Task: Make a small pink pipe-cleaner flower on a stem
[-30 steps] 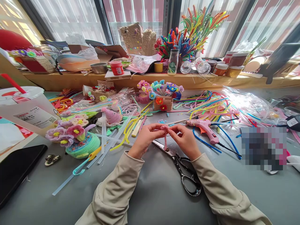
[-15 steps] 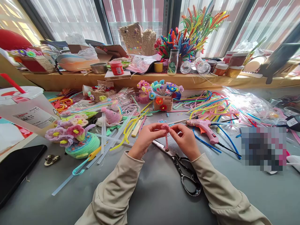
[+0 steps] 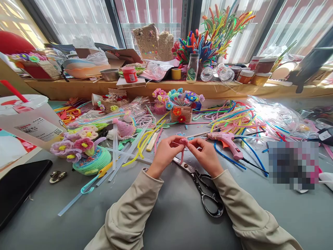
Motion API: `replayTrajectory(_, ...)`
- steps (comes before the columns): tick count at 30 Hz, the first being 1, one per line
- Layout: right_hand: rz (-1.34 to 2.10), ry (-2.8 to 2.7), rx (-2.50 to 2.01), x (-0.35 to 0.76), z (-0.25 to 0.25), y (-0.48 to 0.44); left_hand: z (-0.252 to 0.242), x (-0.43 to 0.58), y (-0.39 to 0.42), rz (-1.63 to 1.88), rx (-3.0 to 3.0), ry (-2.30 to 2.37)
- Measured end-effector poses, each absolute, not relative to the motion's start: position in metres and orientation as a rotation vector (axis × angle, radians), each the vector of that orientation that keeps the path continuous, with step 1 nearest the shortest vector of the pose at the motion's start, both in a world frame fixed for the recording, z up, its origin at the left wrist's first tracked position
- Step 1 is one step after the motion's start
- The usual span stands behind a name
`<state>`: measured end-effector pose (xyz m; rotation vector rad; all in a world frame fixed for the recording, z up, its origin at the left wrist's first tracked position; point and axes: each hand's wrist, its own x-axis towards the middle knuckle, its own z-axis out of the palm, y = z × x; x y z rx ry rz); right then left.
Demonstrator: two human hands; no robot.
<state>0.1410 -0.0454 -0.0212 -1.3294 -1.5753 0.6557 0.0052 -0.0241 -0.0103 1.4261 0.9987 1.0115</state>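
Both my hands meet above the grey table [image 3: 166, 215] and pinch one pink pipe cleaner [image 3: 183, 146]. My left hand [image 3: 165, 152] grips its curled top from the left with fingers closed. My right hand [image 3: 206, 155] pinches the same curled top from the right. A short pink tail hangs down between the hands. Black-handled scissors [image 3: 205, 191] lie on the table just under and in front of my right wrist. A pink glue gun [image 3: 228, 142] rests to the right of my right hand.
Loose coloured pipe cleaners [image 3: 234, 118] sprawl at the right. A green base with fuzzy flowers [image 3: 85, 152] stands at the left, near a plastic cup [image 3: 31, 121] and a black phone [image 3: 18, 187]. A small flower basket [image 3: 181, 111] sits behind. The windowsill [image 3: 156, 88] holds jars and bottles.
The hanging pink tail has swung slightly left and looks shorter. Both hands stay in nearly the same place, still pinching the curled top.
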Motion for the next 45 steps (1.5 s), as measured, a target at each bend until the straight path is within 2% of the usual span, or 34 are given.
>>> replayTrajectory(5,0.683,-1.608,-1.29,0.1427,-0.0196,-0.0461,-0.0053,0.0033,-0.0254,1.01,1.266,0.985)
replayTrajectory(14,-0.12,-1.989,-1.186,0.1486,-0.0195,-0.0486,-0.0015,0.0009,-0.0259,0.948,1.121,0.985)
replayTrajectory(18,-0.314,-2.119,-1.158,0.1487,-0.0196,-0.0482,-0.0029,0.001,-0.0259,0.908,1.129,0.962)
replayTrajectory(45,-0.472,-2.051,-1.108,0.1469,-0.017,-0.0508,-0.0078,-0.0008,-0.0239,0.909,1.206,0.955)
